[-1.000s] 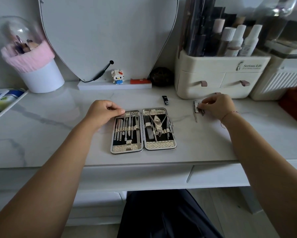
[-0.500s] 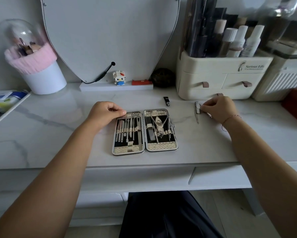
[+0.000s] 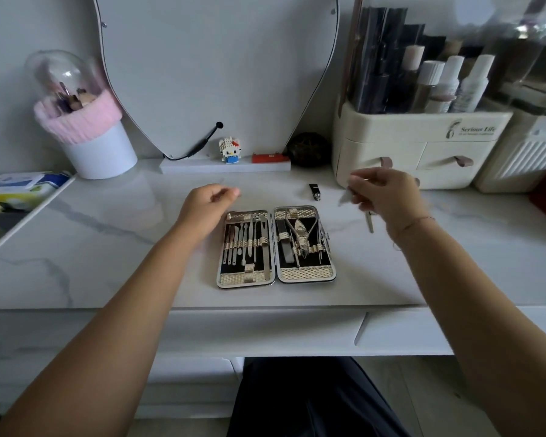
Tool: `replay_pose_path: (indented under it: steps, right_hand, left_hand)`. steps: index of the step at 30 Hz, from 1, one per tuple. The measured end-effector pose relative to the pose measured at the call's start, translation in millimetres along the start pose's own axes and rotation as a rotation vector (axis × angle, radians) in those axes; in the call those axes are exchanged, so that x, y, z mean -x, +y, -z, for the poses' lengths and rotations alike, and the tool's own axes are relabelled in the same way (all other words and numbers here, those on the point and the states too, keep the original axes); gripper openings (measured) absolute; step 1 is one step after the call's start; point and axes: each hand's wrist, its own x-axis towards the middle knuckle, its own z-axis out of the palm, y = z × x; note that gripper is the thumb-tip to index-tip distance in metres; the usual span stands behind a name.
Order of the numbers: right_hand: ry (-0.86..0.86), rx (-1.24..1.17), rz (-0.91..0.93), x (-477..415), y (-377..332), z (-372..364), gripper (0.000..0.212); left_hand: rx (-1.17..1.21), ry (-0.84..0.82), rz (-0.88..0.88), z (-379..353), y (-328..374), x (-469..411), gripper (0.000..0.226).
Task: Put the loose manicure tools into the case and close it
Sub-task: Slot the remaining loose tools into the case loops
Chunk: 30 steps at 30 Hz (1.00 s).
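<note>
We find the case lying open and flat on the marble tabletop, its two halves side by side with the hinge running toward us. Rows of metal tools sit under gold bands in both halves. Its near edge stops short of the table's front edge, with a strip of marble between them.

The left hand is just beside the case's far left corner, fingers loosely curled with nothing in them. We cannot tell whether it touches the rim. The right hand is off to the case's right, in front of the cream organizer. Its thumb and fingertips pinch a small silver tool — too blurred for us to tell its kind.

Beneath that wrist a thin metal tool lies on the marble, partly hidden by the hand. A small black clipper lies just beyond the case's far right corner, apart from it.

To the left of the case a wide stretch of marble runs out toward the white pot. On the right the gap is narrower — the organizer's front closes it in. Behind the case, the mirror's base marks the far limit.
</note>
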Motion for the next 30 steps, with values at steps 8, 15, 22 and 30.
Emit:
replay_pose_path:
  steps: [8, 15, 22, 30]
  right_hand:
    - [-0.184, -0.320, -0.109, 29, -12, -66, 0.011]
    - [-0.173, -0.206, 0.047, 28, -10, -62, 0.007]
    - [-0.257, 0.097, 0.156, 30, -11, -55, 0.014]
    - [-0.465, -0.466, -0.464, 26, -17, -51, 0.012]
  left_hand:
    - [0.033, -0.314, -0.086, -28, 64, 36, 0.035]
    - [0.175, -0.336, -0.060, -33, 60, 38, 0.027]
    - [0.109, -0.220, -0.111, -24, 63, 33, 0.024]
    - [-0.092, -0.065, -0.209, -21, 65, 33, 0.022]
